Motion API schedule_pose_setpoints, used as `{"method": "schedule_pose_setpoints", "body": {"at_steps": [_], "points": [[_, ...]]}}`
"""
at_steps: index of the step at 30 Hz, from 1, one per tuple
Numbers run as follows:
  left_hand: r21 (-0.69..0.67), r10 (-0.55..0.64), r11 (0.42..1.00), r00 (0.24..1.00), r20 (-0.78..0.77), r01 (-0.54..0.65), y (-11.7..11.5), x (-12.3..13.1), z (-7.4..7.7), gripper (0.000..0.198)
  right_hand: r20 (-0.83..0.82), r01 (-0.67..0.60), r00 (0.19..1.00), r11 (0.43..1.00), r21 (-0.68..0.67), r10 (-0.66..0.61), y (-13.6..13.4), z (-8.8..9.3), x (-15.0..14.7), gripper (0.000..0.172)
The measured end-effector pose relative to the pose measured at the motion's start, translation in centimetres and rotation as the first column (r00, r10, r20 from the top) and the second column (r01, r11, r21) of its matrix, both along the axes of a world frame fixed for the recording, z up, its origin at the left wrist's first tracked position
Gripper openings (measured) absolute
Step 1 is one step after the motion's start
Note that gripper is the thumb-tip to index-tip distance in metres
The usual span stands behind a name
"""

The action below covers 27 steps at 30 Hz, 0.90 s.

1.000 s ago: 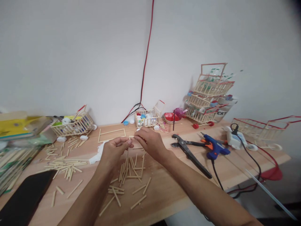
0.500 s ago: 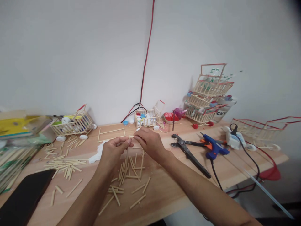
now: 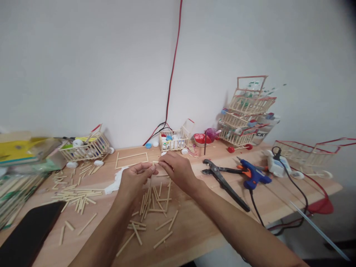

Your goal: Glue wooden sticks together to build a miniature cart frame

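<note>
Near the middle of the table my two hands meet over thin wooden sticks. My left hand [image 3: 137,176] is closed, thumb and fingertips pinching a stick at the corner of a small wooden stick frame [image 3: 168,196]. My right hand [image 3: 176,167] is closed too, its fingertips on the short light stick [image 3: 155,162] between the hands. Part of the frame is hidden behind my fingers, so I cannot tell whether its lower end rests on the table. Cut sticks [image 3: 143,204] lie loose beneath and around it. Behind my left hand lies a flat rectangular stick frame [image 3: 132,165].
Pliers [image 3: 225,181] and a blue glue gun [image 3: 254,176] with a cord lie right. Stick carts stand at the back left [image 3: 86,148], centre [image 3: 174,141] and stacked right [image 3: 247,115]. A red paint dish [image 3: 201,139] sits by the wall, a black phone-like slab [image 3: 33,230] front left.
Almost nothing differs. Both hands keep the same pinch on the sticks, and the view has shifted very slightly.
</note>
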<state>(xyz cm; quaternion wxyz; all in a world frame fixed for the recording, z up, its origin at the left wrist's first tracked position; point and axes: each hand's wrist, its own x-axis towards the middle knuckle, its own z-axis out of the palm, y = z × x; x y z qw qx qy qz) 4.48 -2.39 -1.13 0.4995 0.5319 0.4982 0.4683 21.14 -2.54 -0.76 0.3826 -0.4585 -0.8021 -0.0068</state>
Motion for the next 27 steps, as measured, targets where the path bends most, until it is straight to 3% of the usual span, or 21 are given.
{"method": "schedule_pose_setpoints", "body": {"at_steps": [12,22,27], "points": [[-0.044,-0.002,0.999,0.997,0.072,0.005,0.03,0.11,0.03,0.037,0.017,0.008,1.000,1.000,-0.007,-0.008,0.08,-0.10,0.18,0.018],[-0.163,-0.100,0.979,0.986,0.132,0.121,0.20,-0.49,-0.08,0.034,0.018,0.022,1.000,0.999,-0.027,-0.022,0.13,0.08,0.51,0.017],[-0.144,-0.110,0.981,0.987,0.115,0.126,0.15,-0.36,-0.01,0.035,0.008,0.019,1.000,1.000,-0.021,-0.019,0.12,-0.11,0.42,0.018]]}}
